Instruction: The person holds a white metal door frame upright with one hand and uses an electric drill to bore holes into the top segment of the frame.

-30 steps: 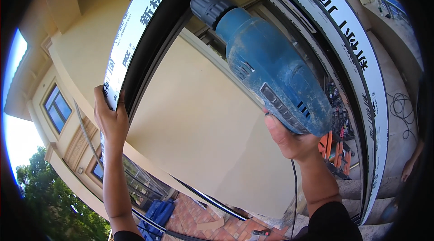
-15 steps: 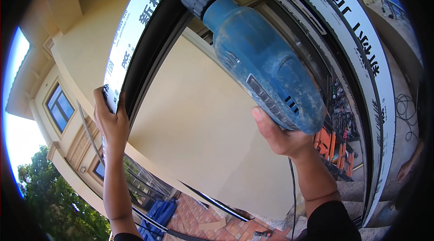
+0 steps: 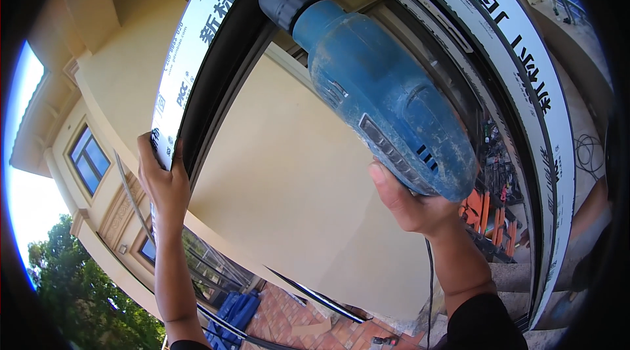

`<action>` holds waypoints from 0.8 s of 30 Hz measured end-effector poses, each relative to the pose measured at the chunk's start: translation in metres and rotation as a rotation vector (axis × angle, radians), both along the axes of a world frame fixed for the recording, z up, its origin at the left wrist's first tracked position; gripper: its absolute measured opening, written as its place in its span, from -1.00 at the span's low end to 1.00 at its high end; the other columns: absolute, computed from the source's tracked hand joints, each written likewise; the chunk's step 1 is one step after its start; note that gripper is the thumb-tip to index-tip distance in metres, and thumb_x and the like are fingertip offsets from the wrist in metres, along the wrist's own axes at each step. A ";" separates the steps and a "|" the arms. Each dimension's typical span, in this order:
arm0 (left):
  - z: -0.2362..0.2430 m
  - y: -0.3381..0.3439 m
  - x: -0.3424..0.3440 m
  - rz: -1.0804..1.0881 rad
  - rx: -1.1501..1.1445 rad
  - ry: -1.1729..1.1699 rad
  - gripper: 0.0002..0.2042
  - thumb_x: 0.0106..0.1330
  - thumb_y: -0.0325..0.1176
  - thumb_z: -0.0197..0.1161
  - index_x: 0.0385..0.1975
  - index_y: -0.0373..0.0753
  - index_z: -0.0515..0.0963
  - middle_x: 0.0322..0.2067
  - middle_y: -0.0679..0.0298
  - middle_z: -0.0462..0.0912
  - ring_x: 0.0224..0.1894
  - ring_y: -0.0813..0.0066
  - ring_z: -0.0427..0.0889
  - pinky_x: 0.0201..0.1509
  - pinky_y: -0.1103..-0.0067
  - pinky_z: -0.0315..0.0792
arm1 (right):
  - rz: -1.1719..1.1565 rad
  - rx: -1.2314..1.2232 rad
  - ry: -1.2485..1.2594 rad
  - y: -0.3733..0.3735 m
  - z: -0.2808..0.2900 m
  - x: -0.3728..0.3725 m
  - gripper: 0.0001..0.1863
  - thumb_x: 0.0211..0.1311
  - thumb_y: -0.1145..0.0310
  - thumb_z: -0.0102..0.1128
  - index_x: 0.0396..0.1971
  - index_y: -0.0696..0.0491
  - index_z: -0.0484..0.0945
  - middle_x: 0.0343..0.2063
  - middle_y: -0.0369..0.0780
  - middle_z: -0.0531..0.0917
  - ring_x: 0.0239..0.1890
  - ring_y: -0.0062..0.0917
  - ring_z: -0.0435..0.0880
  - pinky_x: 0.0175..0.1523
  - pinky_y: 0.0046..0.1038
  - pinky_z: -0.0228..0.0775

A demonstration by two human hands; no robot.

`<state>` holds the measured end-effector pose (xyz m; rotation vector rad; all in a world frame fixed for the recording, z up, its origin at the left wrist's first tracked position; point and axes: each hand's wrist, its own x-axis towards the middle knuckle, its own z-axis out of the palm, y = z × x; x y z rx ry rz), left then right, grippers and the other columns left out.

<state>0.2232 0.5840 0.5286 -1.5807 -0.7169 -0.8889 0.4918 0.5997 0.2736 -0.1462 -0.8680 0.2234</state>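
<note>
My right hand (image 3: 417, 209) is closed around the grip of a large blue power drill (image 3: 387, 87), scuffed and dusty. Its dark chuck (image 3: 289, 2) points up and to the left, against or close in front of the black frame; any bit is hidden. A black cord (image 3: 430, 284) hangs down below that hand. On the left, my left hand (image 3: 163, 183) grips the edge of a black metal frame (image 3: 220, 97), whose outer side carries white printed protective film (image 3: 177, 68). The fingers wrap behind the film-covered side, partly out of sight.
A second film-covered frame side (image 3: 525, 68) curves down the right. Beyond it show another person's arm (image 3: 590, 209) and a coiled cable (image 3: 588, 153). Orange and black tools (image 3: 492, 219) lie behind the drill. A beige wall (image 3: 302, 179), red paving (image 3: 289, 310) and blue sheeting (image 3: 233, 314) are below.
The drill and my right hand have shifted slightly down. My left hand keeps its hold on the frame. At the right edge, the other person's arm has come further into view.
</note>
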 end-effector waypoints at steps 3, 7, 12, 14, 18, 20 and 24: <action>0.000 -0.006 0.000 -0.004 0.004 0.008 -0.75 0.45 -0.31 0.28 -0.08 -0.29 0.40 -0.44 -0.03 0.54 -0.43 0.12 0.49 -0.32 0.32 0.38 | -0.008 0.007 -0.005 -0.008 -0.002 0.004 -0.19 0.00 0.38 0.53 0.25 0.39 0.39 0.00 0.00 0.67 -0.03 -0.41 0.75 0.10 -0.43 0.61; -0.002 -0.008 0.002 -0.004 0.006 0.008 -0.75 0.45 -0.31 0.28 -0.09 -0.30 0.40 -0.44 -0.03 0.53 -0.44 0.14 0.48 -0.33 0.33 0.37 | -0.062 0.021 0.005 -0.015 -0.001 0.011 -0.20 0.01 0.38 0.53 0.25 0.39 0.38 -0.01 -0.01 0.68 -0.03 -0.43 0.75 0.09 -0.43 0.61; -0.004 -0.006 0.001 -0.018 0.002 0.018 -0.75 0.45 -0.31 0.28 -0.09 -0.30 0.41 -0.45 -0.01 0.53 -0.45 0.17 0.47 -0.34 0.35 0.36 | -0.191 0.099 -0.065 -0.013 0.002 0.022 -0.20 0.01 0.40 0.52 0.25 0.38 0.39 0.01 -0.01 0.68 -0.02 -0.43 0.75 0.09 -0.42 0.61; -0.001 -0.005 0.000 -0.024 0.003 0.030 -0.76 0.45 -0.31 0.29 -0.09 -0.30 0.41 -0.46 0.00 0.53 -0.46 0.18 0.47 -0.35 0.35 0.36 | -0.211 0.114 -0.086 -0.016 0.004 0.021 -0.21 0.00 0.40 0.52 0.25 0.38 0.39 0.02 0.00 0.68 -0.01 -0.43 0.75 0.10 -0.42 0.61; 0.001 -0.002 -0.005 -0.014 0.003 0.008 -0.76 0.43 -0.33 0.30 -0.10 -0.29 0.42 -0.46 0.00 0.54 -0.46 0.18 0.48 -0.35 0.37 0.38 | -0.047 0.045 -0.023 -0.023 0.002 0.013 -0.19 -0.01 0.40 0.54 0.26 0.37 0.38 0.02 0.00 0.67 -0.01 -0.41 0.75 0.11 -0.42 0.61; 0.002 -0.002 -0.005 -0.026 -0.009 0.003 -0.76 0.43 -0.33 0.31 -0.10 -0.29 0.42 -0.45 -0.01 0.55 -0.46 0.18 0.49 -0.35 0.37 0.38 | -0.003 0.024 -0.004 -0.022 0.001 0.013 -0.18 -0.01 0.39 0.55 0.27 0.37 0.38 0.03 0.01 0.67 -0.01 -0.40 0.75 0.11 -0.42 0.61; 0.002 -0.002 -0.004 -0.030 -0.002 0.004 -0.76 0.42 -0.35 0.31 -0.09 -0.29 0.42 -0.46 -0.01 0.55 -0.46 0.17 0.50 -0.35 0.38 0.39 | -0.046 -0.016 -0.032 -0.019 -0.010 0.009 -0.20 0.01 0.38 0.54 0.26 0.38 0.40 0.05 0.03 0.63 0.02 -0.36 0.74 0.12 -0.40 0.62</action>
